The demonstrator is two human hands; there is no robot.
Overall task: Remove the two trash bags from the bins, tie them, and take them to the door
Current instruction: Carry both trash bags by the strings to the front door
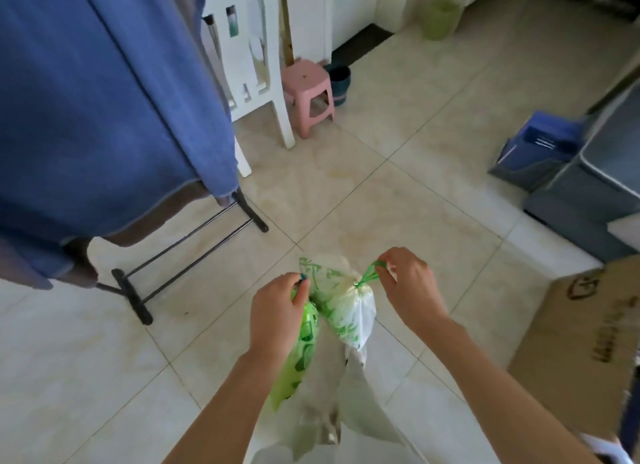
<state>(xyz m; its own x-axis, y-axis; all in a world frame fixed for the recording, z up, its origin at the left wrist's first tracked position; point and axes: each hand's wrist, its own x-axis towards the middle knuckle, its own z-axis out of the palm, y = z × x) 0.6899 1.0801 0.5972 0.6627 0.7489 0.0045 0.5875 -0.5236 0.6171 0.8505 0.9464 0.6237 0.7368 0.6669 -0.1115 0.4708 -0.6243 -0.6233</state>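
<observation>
Two trash bags hang in front of me above the tiled floor. My left hand (277, 314) grips the top of a bright green bag (301, 356) that hangs down beside my forearm. My right hand (410, 285) pinches the green drawstring loop of a white bag with green print (349, 307), whose neck is cinched shut. The two bags touch each other between my hands. A light green bin (439, 19) stands far back by the white cabinet. A dark teal bin (340, 79) sits behind the pink stool.
A clothes rack (180, 245) draped with a blue cloth (97, 117) fills the left. A white chair (252, 68) and a pink stool (308, 96) stand ahead. A cardboard box (585, 345) is at my right, with grey-blue storage boxes (585, 193) behind it.
</observation>
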